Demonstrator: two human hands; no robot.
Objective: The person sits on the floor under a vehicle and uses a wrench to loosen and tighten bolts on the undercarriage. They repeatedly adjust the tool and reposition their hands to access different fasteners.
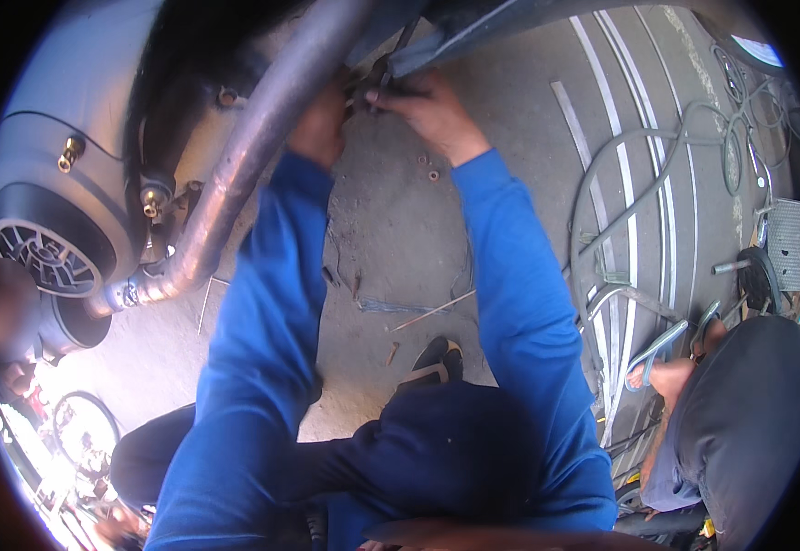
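Observation:
Both my arms, in blue sleeves, reach up to the far middle under a vehicle's underside. My left hand (318, 131) is beside a thick metal pipe (225, 184), which partly covers it, and its fingers are hidden. With the thumb stretched leftward, my right hand (432, 118) closes on a dark part (372, 84) below a dark bar (428, 50). What exactly its fingers hold is too dark to make out. The pipe runs diagonally down to the left, near a grey rounded casing (69, 174) with a spoked round cover (46, 253).
Small rings (433, 174) and a thin rod (432, 310) lie on the concrete floor. On the right are long pale strips (611, 92), a looped hose (593, 197) and another person's sandalled foot (666, 376). A brass fitting (70, 154) projects from the casing.

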